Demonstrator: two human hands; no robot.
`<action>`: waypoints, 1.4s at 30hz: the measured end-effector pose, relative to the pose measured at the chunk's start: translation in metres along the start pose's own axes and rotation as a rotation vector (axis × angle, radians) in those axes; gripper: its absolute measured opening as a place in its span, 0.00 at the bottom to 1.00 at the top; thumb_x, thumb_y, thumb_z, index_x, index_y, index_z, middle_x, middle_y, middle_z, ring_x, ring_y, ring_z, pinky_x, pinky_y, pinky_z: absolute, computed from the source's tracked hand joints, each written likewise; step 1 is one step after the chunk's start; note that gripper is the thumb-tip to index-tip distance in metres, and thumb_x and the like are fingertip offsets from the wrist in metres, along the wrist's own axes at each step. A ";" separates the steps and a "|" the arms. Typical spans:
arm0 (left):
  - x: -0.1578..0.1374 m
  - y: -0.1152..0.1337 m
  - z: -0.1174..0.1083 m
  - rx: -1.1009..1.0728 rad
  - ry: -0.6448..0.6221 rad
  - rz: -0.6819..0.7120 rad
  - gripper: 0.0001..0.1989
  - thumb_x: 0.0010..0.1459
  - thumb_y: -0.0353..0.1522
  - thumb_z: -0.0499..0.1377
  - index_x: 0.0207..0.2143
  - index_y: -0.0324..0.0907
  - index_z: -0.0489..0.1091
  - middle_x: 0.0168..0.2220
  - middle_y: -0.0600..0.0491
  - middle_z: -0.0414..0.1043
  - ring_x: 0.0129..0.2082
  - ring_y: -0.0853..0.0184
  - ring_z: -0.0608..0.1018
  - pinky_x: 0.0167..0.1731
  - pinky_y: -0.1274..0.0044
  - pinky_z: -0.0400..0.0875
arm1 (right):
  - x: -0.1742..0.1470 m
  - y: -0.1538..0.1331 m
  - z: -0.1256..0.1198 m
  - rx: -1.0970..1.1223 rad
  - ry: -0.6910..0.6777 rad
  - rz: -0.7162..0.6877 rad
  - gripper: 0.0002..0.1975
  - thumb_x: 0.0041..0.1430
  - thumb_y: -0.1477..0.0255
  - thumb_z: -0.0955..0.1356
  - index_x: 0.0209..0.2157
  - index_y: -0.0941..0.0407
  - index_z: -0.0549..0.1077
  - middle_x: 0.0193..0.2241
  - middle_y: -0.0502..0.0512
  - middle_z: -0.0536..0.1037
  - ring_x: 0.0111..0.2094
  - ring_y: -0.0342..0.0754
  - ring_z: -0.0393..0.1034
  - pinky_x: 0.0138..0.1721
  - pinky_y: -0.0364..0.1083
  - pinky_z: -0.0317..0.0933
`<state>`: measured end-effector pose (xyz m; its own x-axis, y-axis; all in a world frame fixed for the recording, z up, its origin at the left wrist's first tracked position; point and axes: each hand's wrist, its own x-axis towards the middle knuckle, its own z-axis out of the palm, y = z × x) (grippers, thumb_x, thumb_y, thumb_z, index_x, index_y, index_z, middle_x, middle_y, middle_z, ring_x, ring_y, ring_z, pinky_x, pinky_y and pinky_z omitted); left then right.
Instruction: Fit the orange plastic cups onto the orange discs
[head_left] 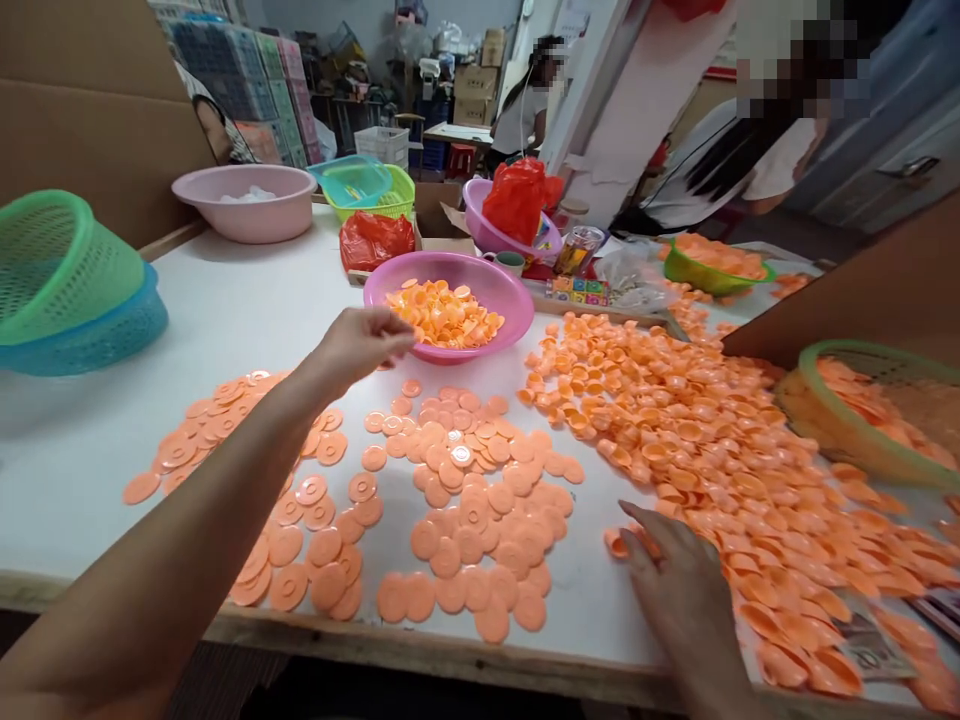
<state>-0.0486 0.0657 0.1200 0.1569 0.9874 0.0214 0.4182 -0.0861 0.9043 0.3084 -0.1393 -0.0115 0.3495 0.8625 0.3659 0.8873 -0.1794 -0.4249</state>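
Observation:
My left hand (360, 352) is held over the front left rim of a pink bowl (382, 275), its fingers drawn together; blur hides whatever may be in them. Inside the bowl lie many small orange pieces (450, 318). Low on the right, my right hand (686, 590) rests on the table with thumb and fingers closed around a small orange cup-shaped piece (616, 543). A wide heap of similar orange cup-shaped pieces (675, 430) spreads just beyond and beside that hand. Flat round orange discs (472, 510) are scattered between my hands, with more discs (217, 415) behind my left forearm.
Green and blue baskets (112, 270) stand at the left edge. A pale pink basin (247, 215), red bags (375, 240) and a purple basin (476, 205) line the back. Another basket (832, 420) of orange pieces sits right. Two people are in the background, and another person's arm shows at left.

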 end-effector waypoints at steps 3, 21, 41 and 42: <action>-0.047 -0.050 -0.005 0.420 -0.247 -0.051 0.05 0.49 0.32 0.60 0.27 0.41 0.75 0.26 0.54 0.74 0.28 0.68 0.74 0.30 0.76 0.67 | -0.010 0.026 0.001 -0.064 -0.035 0.016 0.20 0.55 0.59 0.61 0.34 0.55 0.81 0.35 0.63 0.80 0.39 0.61 0.71 0.42 0.58 0.65; -0.113 -0.128 0.044 0.261 -0.150 -0.059 0.09 0.54 0.33 0.56 0.37 0.44 0.74 0.34 0.54 0.71 0.32 0.67 0.72 0.33 0.76 0.65 | 0.001 0.056 -0.019 0.056 -0.400 0.455 0.29 0.40 0.55 0.68 0.42 0.55 0.81 0.41 0.59 0.83 0.41 0.61 0.78 0.43 0.54 0.69; -0.118 -0.128 0.054 0.346 -0.273 0.009 0.09 0.53 0.27 0.58 0.35 0.43 0.75 0.31 0.56 0.66 0.29 0.69 0.70 0.29 0.77 0.58 | 0.007 -0.184 0.078 0.655 -0.738 0.216 0.06 0.58 0.66 0.65 0.32 0.54 0.69 0.20 0.46 0.73 0.18 0.44 0.68 0.18 0.41 0.61; -0.118 -0.129 0.054 0.335 -0.271 0.013 0.09 0.53 0.27 0.58 0.36 0.43 0.75 0.31 0.55 0.66 0.29 0.69 0.70 0.29 0.77 0.59 | 0.006 -0.193 0.087 0.628 -0.751 0.170 0.04 0.57 0.69 0.65 0.30 0.54 0.68 0.19 0.46 0.73 0.18 0.43 0.67 0.19 0.41 0.60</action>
<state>-0.0726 -0.0472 -0.0222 0.3748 0.9192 -0.1210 0.6753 -0.1813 0.7149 0.1133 -0.0587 0.0004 -0.0165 0.9634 -0.2675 0.4467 -0.2322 -0.8640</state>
